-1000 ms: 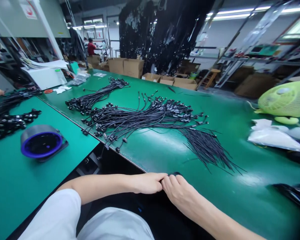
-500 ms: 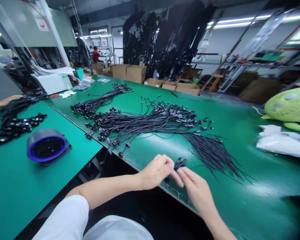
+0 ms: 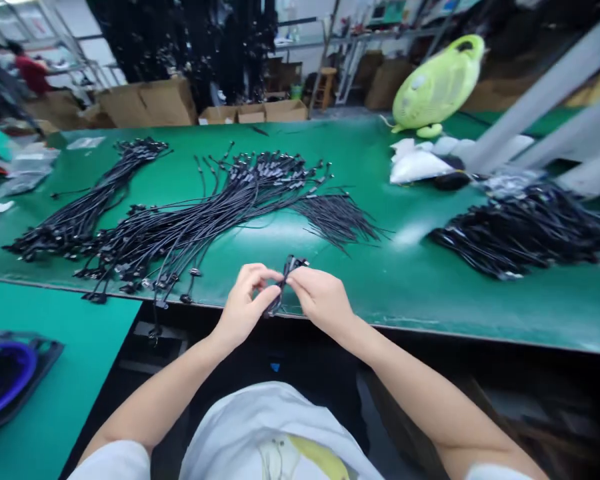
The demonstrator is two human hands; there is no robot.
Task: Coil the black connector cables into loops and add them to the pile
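Near the front edge of the green table (image 3: 405, 293), my left hand (image 3: 249, 298) pinches a folded black cable bundle (image 3: 291, 265). My right hand (image 3: 321, 298) has its fingers closed on the same bundle from the right side. Beyond my hands lies a long spread of black cables with connectors (image 3: 225, 207). Thin black ties (image 3: 337, 217) fan out at the right end of that spread. A second group of black cables (image 3: 100, 190) rests to the left.
At the right is a pile of coiled black cables (image 3: 525, 230), with white bags (image 3: 420, 163) and a green fan (image 3: 437, 87) behind. A blue-rimmed round device (image 3: 10, 380) sits at lower left. Cardboard boxes (image 3: 150, 103) and a person in red (image 3: 31, 72) are farther back.
The view has turned to the right, bringing the coiled cable pile into sight. Both hands stay on the small bundle, which now shows more clearly between them.
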